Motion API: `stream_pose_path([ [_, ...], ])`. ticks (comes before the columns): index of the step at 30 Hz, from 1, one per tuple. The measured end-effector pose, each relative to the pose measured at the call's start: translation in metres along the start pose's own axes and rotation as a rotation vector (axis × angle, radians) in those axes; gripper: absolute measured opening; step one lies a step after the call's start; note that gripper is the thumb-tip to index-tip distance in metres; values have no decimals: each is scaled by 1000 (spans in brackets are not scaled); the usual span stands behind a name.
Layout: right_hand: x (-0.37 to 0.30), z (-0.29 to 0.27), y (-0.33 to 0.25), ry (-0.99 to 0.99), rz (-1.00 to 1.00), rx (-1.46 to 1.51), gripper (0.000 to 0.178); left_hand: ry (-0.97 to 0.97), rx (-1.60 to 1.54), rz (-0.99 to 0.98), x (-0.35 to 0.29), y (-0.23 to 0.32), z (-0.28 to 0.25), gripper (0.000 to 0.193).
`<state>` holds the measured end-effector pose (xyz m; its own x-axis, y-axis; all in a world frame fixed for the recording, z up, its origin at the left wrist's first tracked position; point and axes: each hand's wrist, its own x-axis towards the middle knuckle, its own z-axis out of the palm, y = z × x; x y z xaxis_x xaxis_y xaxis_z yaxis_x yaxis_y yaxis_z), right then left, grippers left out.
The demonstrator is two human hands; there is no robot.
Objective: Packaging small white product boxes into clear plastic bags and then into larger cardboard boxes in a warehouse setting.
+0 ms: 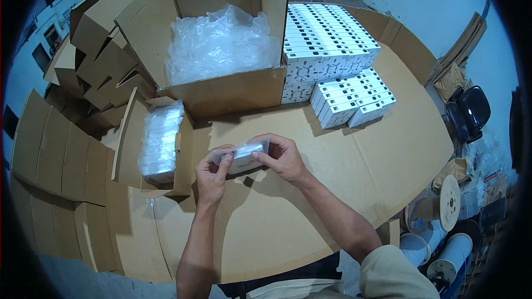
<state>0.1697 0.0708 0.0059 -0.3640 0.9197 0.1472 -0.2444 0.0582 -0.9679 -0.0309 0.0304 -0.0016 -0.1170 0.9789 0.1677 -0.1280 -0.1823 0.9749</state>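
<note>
Small white box (246, 161) in a clear bag (261, 146), held over the cardboard-covered surface (388, 158), just right of the open carton (126, 138) of bagged boxes (160, 141). Pinched at one end by the left hand (213, 176), at the other by the right hand (286, 160), with both thumbs on the near side. Liable to slip and drop on a corner if gripped mainly by slick film. Could tear the thin bag if tugged hard across an edge. Might snag a carton flap if carried left too low.
</note>
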Motion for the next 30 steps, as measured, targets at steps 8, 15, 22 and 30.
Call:
stream_pose_path([
  [8, -1, -5, -17, -21, -38, -226, 16, 15, 116, 48, -1, 7, 1, 17],
  [15, 1, -8, -12, 7, -221, -292, 9, 44, 106, 45, -4, 10, 10, 16],
  [22, 0, -2, -1, 88, -167, -71, 11, 166, 71, 97, -7, 7, 19, 11],
  [30, 2, 7, 5, 167, -89, 17, 14, 215, -71, 33, -2, -9, 17, 22],
])
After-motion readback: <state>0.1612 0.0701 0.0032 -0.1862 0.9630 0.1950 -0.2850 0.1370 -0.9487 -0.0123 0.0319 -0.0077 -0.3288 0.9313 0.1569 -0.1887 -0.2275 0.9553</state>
